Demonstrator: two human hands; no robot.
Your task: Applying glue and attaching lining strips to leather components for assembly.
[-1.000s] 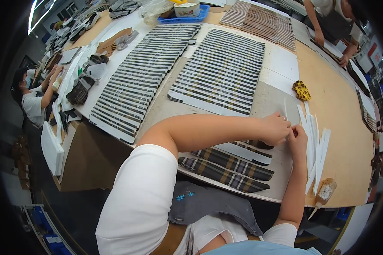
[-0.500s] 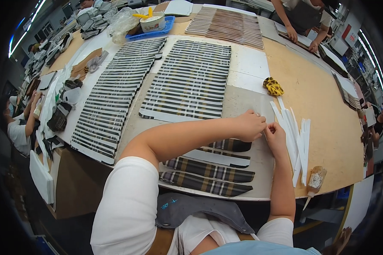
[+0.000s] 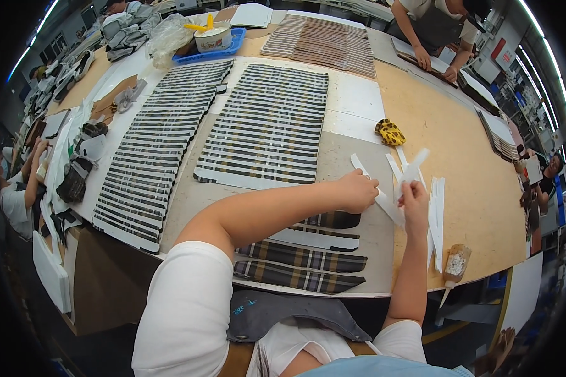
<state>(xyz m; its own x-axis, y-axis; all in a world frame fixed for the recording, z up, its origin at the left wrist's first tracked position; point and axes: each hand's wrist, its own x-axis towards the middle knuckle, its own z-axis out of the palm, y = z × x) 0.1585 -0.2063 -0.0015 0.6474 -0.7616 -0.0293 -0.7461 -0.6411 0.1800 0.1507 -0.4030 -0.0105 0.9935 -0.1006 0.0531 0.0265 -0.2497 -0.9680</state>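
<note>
My left hand (image 3: 358,191) is closed, its fingertips pinching a long white strip (image 3: 388,206) that slants down to the right past them. Right beside it, my right hand (image 3: 414,200) pinches a thin, whitish, partly see-through strip (image 3: 415,164) that sticks up above the fingers. Other white strips (image 3: 435,217) lie loosely overlapped to the right of that hand. Below my left forearm rest several dark plaid fabric strips (image 3: 302,256), one with a white strip (image 3: 313,238) along it. My forearm partly hides the upper ones.
Two rows of overlapped plaid pieces (image 3: 267,125) (image 3: 154,163) cover the left and middle. Brown striped pieces (image 3: 321,41) lie farther back. A bowl (image 3: 212,39) stands in a blue tray (image 3: 238,44). Nearby are a yellow spotted cloth (image 3: 390,132) and a glue bottle (image 3: 457,264). Co-workers sit around.
My hands, earlier together, have moved apart. A see-through strip now rises from the right hand, and a white strip shows at the left fingertips. The whole view has shifted slightly.
</note>
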